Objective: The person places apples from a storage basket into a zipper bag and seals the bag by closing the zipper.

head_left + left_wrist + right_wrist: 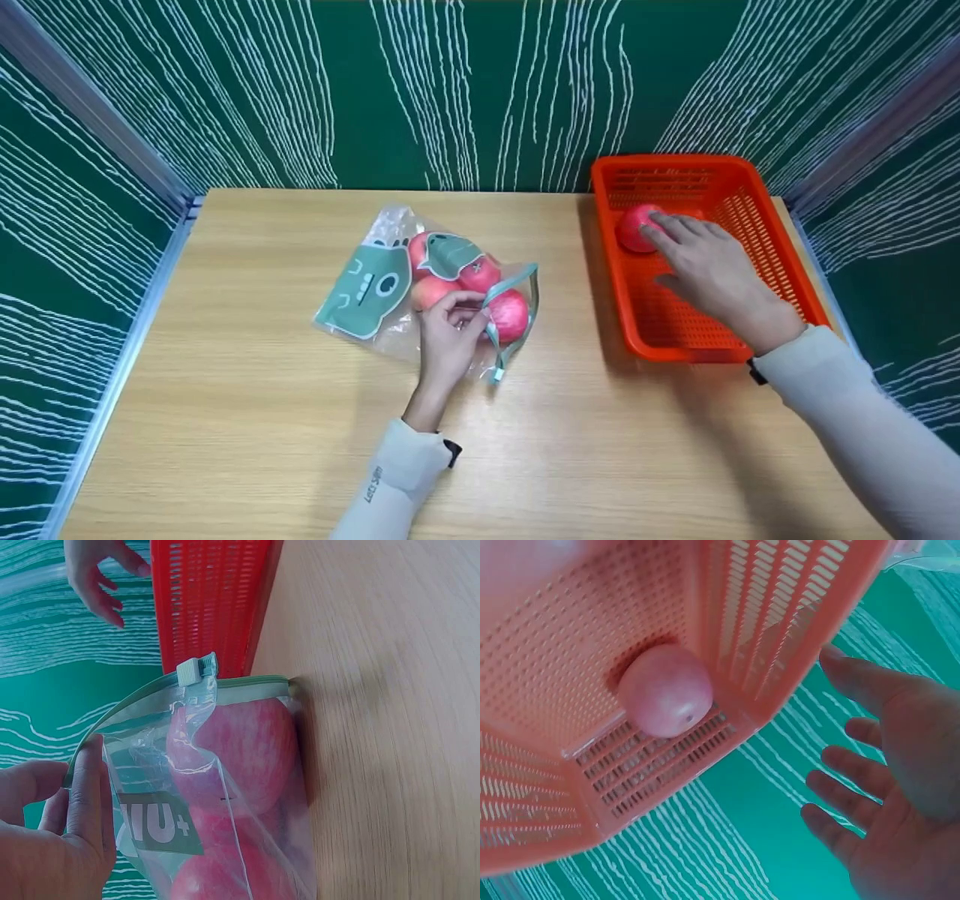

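A clear zip bag [397, 341] with a green cartoon print lies on the table, several red apples [508, 315] inside. Its green-edged mouth is spread apart, and a white slider [189, 672] sits on the zip. My left hand [450, 337] pinches that edge between thumb and fingers, as the left wrist view [75, 817] also shows. Over the red basket [634, 330] is my right hand [705, 270], fingers extended and holding nothing. One apple [666, 690] rests in the basket's corner, apart from the hand in the right wrist view.
The basket stands at the right back of the wooden table [247, 420], to the right of the bag. Green panels [525, 90] with white wavy lines rise behind and on both sides, with metal posts [112, 105] at the corners.
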### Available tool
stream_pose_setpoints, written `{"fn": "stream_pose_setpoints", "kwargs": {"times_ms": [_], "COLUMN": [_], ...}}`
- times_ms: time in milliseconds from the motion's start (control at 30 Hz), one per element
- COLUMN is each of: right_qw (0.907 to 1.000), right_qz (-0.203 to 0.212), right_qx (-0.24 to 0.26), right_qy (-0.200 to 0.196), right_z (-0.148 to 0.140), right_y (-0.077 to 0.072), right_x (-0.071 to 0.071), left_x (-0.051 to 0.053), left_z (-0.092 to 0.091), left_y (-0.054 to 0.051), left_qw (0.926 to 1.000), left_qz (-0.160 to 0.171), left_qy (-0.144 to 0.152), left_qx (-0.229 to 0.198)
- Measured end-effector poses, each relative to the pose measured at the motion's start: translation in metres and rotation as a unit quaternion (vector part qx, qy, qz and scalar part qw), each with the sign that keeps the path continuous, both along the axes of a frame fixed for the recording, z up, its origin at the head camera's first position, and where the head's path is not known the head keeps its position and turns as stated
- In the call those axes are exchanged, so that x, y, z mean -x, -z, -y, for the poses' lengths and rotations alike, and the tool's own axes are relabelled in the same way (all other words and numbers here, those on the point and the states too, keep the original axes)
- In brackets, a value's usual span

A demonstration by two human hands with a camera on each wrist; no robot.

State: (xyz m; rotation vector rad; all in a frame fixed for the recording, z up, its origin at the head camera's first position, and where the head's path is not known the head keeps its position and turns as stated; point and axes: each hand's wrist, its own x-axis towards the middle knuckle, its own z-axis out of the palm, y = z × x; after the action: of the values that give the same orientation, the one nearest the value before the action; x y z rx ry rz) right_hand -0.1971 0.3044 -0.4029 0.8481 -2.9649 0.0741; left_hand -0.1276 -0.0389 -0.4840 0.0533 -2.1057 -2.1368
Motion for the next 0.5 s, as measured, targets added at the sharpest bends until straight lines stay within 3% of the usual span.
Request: {"fn": "stream_pose_setpoints", "kwargs": {"times_ms": [267, 500], "right_qw": [0.9991, 0.9954], "right_qz": [0.003, 0.013], "right_qx": [-0.040, -0.094], "right_qy": [0.014, 0.002], "right_z": [-0.010, -0.014], "right_y": [0.004, 0.014], "right_x": [0.021, 0.038], "left_x": [0.001, 0.001], "left_z": [-0.001, -0.002], "left_y": [0.000, 0.000], "left_qw": [1.0000, 0.9999], "left_qz": [0.007, 0.014], "left_qy": [0.000, -0.001], "left_qx": [-0.006, -0.003]}}
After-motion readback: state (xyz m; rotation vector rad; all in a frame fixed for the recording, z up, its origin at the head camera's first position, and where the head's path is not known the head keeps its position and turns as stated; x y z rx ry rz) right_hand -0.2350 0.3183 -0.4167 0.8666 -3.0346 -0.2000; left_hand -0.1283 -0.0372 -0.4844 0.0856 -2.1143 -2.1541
